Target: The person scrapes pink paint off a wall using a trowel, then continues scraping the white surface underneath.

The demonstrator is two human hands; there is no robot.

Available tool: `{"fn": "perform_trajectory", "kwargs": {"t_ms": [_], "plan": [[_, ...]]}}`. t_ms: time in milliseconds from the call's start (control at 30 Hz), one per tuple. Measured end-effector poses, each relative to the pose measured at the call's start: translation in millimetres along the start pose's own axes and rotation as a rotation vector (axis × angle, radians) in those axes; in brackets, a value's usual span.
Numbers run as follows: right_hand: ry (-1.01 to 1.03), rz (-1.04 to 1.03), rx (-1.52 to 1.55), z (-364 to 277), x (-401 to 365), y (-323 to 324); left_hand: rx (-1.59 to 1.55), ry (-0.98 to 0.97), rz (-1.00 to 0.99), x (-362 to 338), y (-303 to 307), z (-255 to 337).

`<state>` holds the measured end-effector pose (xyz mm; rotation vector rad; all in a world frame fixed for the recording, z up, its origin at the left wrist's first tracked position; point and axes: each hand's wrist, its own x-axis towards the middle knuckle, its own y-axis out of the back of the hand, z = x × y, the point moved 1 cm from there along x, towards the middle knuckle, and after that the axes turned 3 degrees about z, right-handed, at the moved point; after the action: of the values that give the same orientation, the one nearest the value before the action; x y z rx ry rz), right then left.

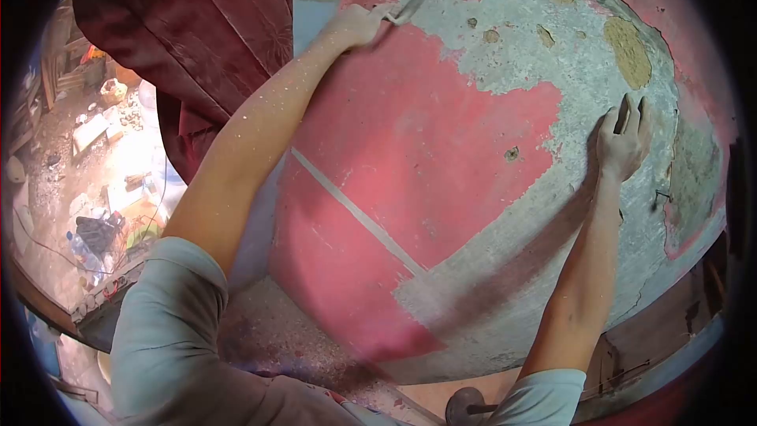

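Observation:
My left hand point(355, 29) reaches up to the top of the wall, its fingers closed around the handle of a scraper point(412, 1). The thin metal blade points up and right, lying at the border between pink paint point(410, 142) and bare grey plaster point(512, 55). Most of the handle is hidden in my fist. Further right, my right hand point(623, 142) is at the grey plaster with fingers stretched upward and a little apart, nothing visible in them. Just above it is a tan filled patch point(628, 51).
A dark red curtain point(197, 24) hangs at the upper left. Beyond an opening, rubble and litter point(95, 158) cover the ground. A nail-like piece of metal point(661, 196) sticks out of the wall at right. Speckled floor point(292, 331) shows below.

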<state>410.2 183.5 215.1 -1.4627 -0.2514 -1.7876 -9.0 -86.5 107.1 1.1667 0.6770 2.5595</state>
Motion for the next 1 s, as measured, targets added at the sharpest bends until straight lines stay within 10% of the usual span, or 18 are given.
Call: {"fn": "perform_trajectory", "kwargs": {"t_ms": [200, 333, 467, 567, 633, 1000], "plan": [[-0.019, -0.007, 0.016, -5, 0, 2, 0.225, -0.252, 0.045, 7, -27, -11], [-0.01, -0.015, -0.007, 1, 2, 2, 0.051, 0.001, -0.055, 7, -8, -6], [-0.044, -0.026, 0.006, -4, -1, 1, 0.196, -0.254, 0.064, -6, -22, -7], [-0.024, -0.025, 0.003, 0, 0, 3, -0.06, 0.069, -0.063, 4, -19, -9], [-0.022, -0.024, -0.001, 0, 1, 1, 0.218, -0.249, 0.046, -14, -26, 9], [-0.036, -0.035, 0.008, -2, -1, 1, -0.051, -0.11, 0.032, -3, -42, 10]]}}
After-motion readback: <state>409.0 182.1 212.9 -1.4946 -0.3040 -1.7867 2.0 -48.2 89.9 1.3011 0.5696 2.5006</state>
